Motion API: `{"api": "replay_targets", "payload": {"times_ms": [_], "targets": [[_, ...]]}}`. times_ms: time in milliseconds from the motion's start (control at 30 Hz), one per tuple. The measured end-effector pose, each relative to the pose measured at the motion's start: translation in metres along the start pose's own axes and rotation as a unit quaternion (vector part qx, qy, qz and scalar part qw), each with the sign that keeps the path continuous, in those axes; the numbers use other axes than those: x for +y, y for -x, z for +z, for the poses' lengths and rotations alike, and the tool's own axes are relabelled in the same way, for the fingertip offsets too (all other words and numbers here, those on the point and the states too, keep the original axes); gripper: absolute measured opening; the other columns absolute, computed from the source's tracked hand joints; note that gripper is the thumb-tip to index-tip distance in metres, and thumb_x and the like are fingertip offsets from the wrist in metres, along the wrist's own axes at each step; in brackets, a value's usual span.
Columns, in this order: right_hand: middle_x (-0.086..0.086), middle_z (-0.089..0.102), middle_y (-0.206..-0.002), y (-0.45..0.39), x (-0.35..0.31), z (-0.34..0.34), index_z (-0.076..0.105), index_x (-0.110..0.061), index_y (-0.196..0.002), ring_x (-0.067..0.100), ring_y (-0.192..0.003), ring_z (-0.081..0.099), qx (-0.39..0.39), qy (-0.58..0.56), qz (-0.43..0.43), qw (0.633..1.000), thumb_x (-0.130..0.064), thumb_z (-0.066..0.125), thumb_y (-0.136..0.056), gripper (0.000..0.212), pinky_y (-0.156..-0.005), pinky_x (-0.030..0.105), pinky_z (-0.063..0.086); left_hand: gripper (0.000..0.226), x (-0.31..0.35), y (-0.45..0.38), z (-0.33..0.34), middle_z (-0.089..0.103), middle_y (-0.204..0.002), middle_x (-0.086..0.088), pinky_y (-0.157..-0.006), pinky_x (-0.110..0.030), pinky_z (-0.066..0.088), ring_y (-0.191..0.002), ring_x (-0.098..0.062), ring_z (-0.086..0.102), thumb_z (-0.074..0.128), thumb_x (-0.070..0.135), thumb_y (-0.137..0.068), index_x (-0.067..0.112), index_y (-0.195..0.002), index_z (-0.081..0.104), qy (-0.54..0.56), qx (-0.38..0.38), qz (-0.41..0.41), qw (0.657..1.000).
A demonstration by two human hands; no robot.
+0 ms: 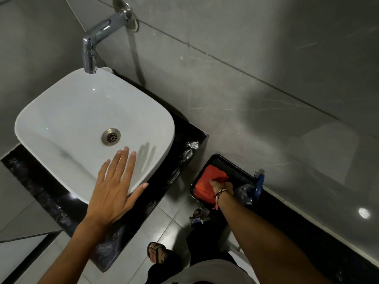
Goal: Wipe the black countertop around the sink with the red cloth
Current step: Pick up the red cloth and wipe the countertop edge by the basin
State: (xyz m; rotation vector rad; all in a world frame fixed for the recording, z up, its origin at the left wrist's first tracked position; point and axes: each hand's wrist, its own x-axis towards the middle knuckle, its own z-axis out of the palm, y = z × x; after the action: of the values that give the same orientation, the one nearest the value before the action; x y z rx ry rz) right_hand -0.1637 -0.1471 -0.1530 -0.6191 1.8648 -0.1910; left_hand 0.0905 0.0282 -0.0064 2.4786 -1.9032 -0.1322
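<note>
Grey-tiled washroom, black countertop (pixel 180 154), left hand (pixel 114 185) flat-open over sink (pixel 61 111), right hand (pixel 222 186) pinching red cloth (pixel 207 185)

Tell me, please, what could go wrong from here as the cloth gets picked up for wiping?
The right hand pinches only a corner of the red cloth in the black tray, so it may slip free. The spray bottle beside that wrist could get knocked over.

We see grey tiled wall (pixel 266 48) with dark grout lines, glossy, one light spot reflected low at right. Chrome tap (pixel 96 39) comes out of wall. Pale tiled floor (pixel 170 218) below, black skirting (pixel 320 228) along wall.
</note>
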Motion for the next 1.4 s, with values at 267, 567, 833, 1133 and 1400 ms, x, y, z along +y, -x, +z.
{"api": "replay_targets", "payload": {"times_ms": [267,567,833,1133,1400], "targets": [[0.015,0.069,-0.128,0.019,-0.001,-0.017,0.063,-0.011,-0.126,0.032,-0.107,0.067,0.018,-0.043,-0.174,0.984,-0.021,0.079,-0.084,0.046,-0.099,0.040,0.054,0.086,-0.023,0.007,-0.007,0.014,-0.175,-0.005,-0.130,-0.049,0.021,-0.162,-0.019,0.012,0.024,0.069,-0.099,0.015,-0.165,0.009,0.076,-0.006,0.021,0.997],[0.005,0.065,-0.116,0.065,-0.106,0.009,0.065,-0.016,-0.121,0.019,-0.086,0.070,0.195,0.256,-0.537,0.779,-0.027,0.077,-0.084,0.041,-0.073,0.029,0.056,0.085,-0.037,0.005,-0.010,0.022,-0.173,-0.006,-0.125,-0.051,0.032,-0.161,-0.020,0.019,0.031,0.066,-0.099,0.012,-0.164,0.019,0.092,-0.002,0.051,0.994],[0.004,0.065,-0.119,0.061,-0.113,0.041,0.077,-0.017,-0.099,0.028,-0.112,0.057,0.142,0.397,-0.569,0.706,-0.060,0.063,-0.083,0.048,-0.085,0.040,0.051,0.084,-0.038,0.005,-0.010,0.026,-0.172,-0.008,-0.122,-0.049,0.035,-0.159,-0.022,0.025,0.036,0.064,-0.098,0.011,-0.162,0.025,0.105,0.027,0.040,0.993],[0.010,0.042,-0.162,0.011,-0.108,0.038,0.053,-0.008,-0.146,0.025,-0.154,0.035,0.007,0.405,-0.692,0.597,-0.028,0.048,-0.102,0.048,-0.127,0.044,0.030,0.084,-0.056,0.002,-0.013,0.026,-0.171,-0.012,-0.117,-0.055,0.039,-0.159,-0.028,0.026,0.045,0.058,-0.095,0.008,-0.160,0.029,0.080,0.004,0.107,0.991],[0.014,0.055,-0.152,0.054,-0.030,0.086,0.073,-0.004,-0.116,0.028,-0.150,0.042,0.074,0.298,-0.660,0.686,-0.019,0.059,-0.092,0.031,-0.122,0.049,0.034,0.085,-0.054,0.001,-0.012,0.034,-0.167,-0.016,-0.114,-0.055,0.040,-0.155,-0.030,0.033,0.046,0.057,-0.092,0.004,-0.158,0.035,0.058,0.011,0.110,0.992]]}}
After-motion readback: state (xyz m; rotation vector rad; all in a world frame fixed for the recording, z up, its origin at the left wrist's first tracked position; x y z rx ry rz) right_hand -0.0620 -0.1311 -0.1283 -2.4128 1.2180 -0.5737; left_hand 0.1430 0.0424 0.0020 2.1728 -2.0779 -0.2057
